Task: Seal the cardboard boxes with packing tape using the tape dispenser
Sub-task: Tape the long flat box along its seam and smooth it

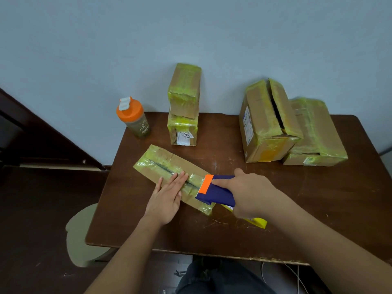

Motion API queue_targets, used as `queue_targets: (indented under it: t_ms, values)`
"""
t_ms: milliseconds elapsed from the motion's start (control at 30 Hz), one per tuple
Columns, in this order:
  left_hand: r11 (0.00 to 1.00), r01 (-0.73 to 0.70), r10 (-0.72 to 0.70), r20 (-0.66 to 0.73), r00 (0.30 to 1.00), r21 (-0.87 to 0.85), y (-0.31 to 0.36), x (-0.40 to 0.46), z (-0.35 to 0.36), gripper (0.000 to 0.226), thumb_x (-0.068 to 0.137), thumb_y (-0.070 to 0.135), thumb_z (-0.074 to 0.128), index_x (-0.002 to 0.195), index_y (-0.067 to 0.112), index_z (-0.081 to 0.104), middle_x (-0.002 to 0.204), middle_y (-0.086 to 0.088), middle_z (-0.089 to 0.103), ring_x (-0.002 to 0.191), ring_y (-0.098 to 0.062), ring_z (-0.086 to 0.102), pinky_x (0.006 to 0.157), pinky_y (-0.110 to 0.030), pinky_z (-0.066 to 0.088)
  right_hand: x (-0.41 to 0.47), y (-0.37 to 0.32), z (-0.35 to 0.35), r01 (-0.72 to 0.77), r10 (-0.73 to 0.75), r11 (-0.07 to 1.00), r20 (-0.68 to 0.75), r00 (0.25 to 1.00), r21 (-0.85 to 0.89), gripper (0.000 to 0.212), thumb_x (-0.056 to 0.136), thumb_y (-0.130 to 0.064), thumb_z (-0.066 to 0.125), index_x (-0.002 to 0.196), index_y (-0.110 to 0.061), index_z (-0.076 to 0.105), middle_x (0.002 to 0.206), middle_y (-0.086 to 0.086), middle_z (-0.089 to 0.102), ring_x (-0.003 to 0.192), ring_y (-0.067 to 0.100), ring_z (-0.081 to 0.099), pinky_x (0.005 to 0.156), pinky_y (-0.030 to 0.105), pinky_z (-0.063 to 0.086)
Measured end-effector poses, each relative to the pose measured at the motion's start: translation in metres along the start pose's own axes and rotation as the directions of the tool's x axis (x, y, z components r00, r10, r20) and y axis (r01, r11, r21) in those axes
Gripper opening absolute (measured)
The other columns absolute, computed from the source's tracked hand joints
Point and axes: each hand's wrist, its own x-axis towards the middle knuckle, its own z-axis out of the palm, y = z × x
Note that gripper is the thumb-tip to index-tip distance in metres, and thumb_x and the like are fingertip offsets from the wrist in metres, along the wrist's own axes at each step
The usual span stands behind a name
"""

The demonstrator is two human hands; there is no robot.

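From the head camera we count five cardboard boxes on the brown desk (275,209), all wrapped in yellowish tape. One long flat box (165,166) lies at an angle in front of us. Our left hand (167,198) rests flat on its top, fingers straight and together beside the dark seam. Our right hand (250,194) grips the single tape dispenser (216,192), blue with an orange front edge, index finger stretched along its top; the orange edge sits on the near end of this box, and a yellow part (257,222) pokes out below the hand.

Two small boxes are stacked at the back, the upper box (185,90) upon the lower box (183,130). To the right, a bigger box (265,124) with its top flaps ajar touches a low box (316,134). One orange-lidded bottle (134,118) stands at the desk's far left corner.
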Motion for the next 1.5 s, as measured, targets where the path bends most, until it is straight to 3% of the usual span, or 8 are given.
queue_targets:
  t_ms: [200, 600, 667, 767, 900, 1233, 1400, 1500]
  values:
    - [0.999, -0.039, 0.042, -0.094, 0.995, 0.036, 0.020, 0.000, 0.003, 0.062, 0.099, 0.012, 0.034, 0.153, 0.032, 0.010, 0.157, 0.017, -0.002, 0.147, -0.004, -0.005, 0.120, -0.036, -0.007, -0.001, 0.003, 0.010, -0.017, 0.018, 0.999, 0.013, 1.000, -0.038, 0.075, 0.089, -0.036, 0.064, 0.151, -0.037, 0.021, 0.132, 0.011, 0.040, 0.111, 0.031, 0.053, 0.078, 0.034, 0.041]
    - [1.000, 0.019, -0.018, -0.018, 1.000, 0.013, 0.032, 0.005, 0.007, 0.061, 0.098, 0.010, 0.033, 0.153, 0.030, 0.015, 0.159, 0.016, 0.006, 0.146, 0.000, -0.004, 0.121, -0.035, -0.008, -0.004, 0.013, 0.017, -0.046, 0.043, 0.996, 0.038, 0.998, 0.082, 0.080, 0.087, -0.033, 0.065, 0.152, -0.042, 0.018, 0.135, 0.010, 0.038, 0.109, 0.030, 0.053, 0.075, 0.033, 0.040]
    - [0.996, 0.010, -0.012, -0.020, 1.000, -0.086, 0.030, 0.004, 0.008, 0.057, 0.101, 0.015, 0.034, 0.152, 0.032, 0.017, 0.157, 0.018, 0.005, 0.145, 0.001, -0.006, 0.121, -0.038, -0.006, -0.003, 0.012, 0.018, -0.041, 0.039, 0.997, 0.041, 0.998, 0.069, 0.078, 0.088, -0.032, 0.064, 0.152, -0.040, 0.019, 0.135, 0.011, 0.037, 0.109, 0.032, 0.053, 0.076, 0.033, 0.040]
    - [0.979, -0.056, 0.057, 0.000, 0.998, -0.194, 0.023, 0.002, 0.008, 0.053, 0.101, 0.047, 0.032, 0.151, 0.039, 0.018, 0.158, 0.020, 0.001, 0.145, 0.000, -0.013, 0.118, -0.035, -0.014, -0.004, 0.012, 0.021, -0.043, 0.040, 0.997, 0.045, 0.998, 0.059, 0.078, 0.090, -0.032, 0.062, 0.153, -0.041, 0.017, 0.138, 0.012, 0.036, 0.113, 0.034, 0.051, 0.081, 0.036, 0.042]
    - [0.980, -0.184, 0.173, 0.143, 0.975, 0.074, 0.014, 0.001, 0.005, 0.073, 0.088, 0.076, 0.019, 0.152, 0.041, 0.008, 0.158, 0.021, -0.007, 0.143, -0.004, -0.024, 0.116, -0.041, -0.018, -0.003, 0.014, 0.022, -0.038, 0.034, 0.997, 0.057, 0.998, 0.074, 0.080, 0.090, -0.032, 0.064, 0.153, -0.040, 0.015, 0.140, 0.011, 0.035, 0.117, 0.033, 0.048, 0.086, 0.037, 0.043]
    - [0.981, -0.106, 0.086, 0.125, 0.988, 0.160, -0.024, 0.009, -0.014, 0.076, 0.083, 0.080, 0.010, 0.150, 0.045, 0.004, 0.157, 0.022, -0.007, 0.145, -0.006, -0.017, 0.119, -0.042, -0.011, 0.021, -0.010, 0.022, -0.014, 0.019, 0.990, -0.032, 0.999, 0.138, 0.085, 0.088, -0.036, 0.065, 0.153, -0.041, 0.012, 0.135, 0.011, 0.035, 0.112, 0.033, 0.051, 0.087, 0.039, 0.046]
    - [0.993, -0.112, 0.109, 0.096, 0.989, 0.023, -0.008, 0.009, -0.020, 0.068, 0.097, 0.045, 0.043, 0.152, 0.035, 0.004, 0.158, 0.020, -0.004, 0.145, 0.000, -0.009, 0.121, -0.041, -0.006, 0.035, -0.018, 0.023, -0.020, 0.026, 0.991, -0.044, 0.999, 0.133, 0.086, 0.086, -0.034, 0.066, 0.153, -0.040, 0.012, 0.136, 0.011, 0.035, 0.113, 0.033, 0.050, 0.088, 0.040, 0.046]
    - [0.996, -0.084, 0.082, 0.156, 0.984, 0.002, -0.002, 0.008, -0.009, 0.076, 0.091, 0.065, 0.030, 0.153, 0.034, 0.000, 0.156, 0.021, -0.010, 0.144, 0.001, -0.015, 0.119, -0.036, -0.013, 0.036, -0.017, 0.023, -0.024, 0.027, 0.991, -0.015, 1.000, 0.134, 0.089, 0.086, -0.034, 0.068, 0.153, -0.041, 0.009, 0.141, 0.011, 0.032, 0.117, 0.032, 0.048, 0.089, 0.039, 0.047]
